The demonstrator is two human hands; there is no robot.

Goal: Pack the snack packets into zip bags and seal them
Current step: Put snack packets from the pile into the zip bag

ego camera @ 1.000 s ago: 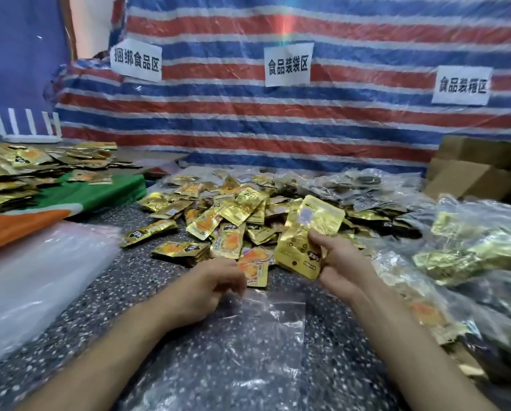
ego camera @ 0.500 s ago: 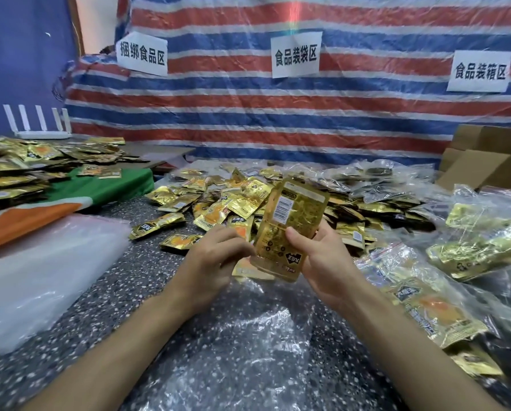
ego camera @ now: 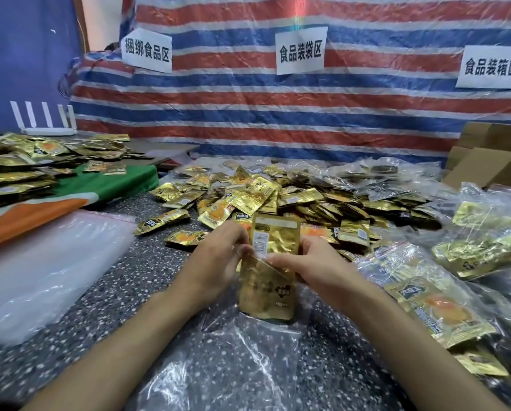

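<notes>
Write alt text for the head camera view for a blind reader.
Two hands hold gold snack packets half inside a clear zip bag on a speckled table: left hand pinching the bag's mouth, right hand gripping the packets. More loose packets lie heaped behind.

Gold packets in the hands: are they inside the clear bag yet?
Halfway in. The gold packets show through the zip bag film below; their top sticks out above its mouth.

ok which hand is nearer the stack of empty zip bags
Left. The left hand is right of the stack of empty zip bags; the right hand is farther right, past the gold snack packets entering a zip bag.
</notes>
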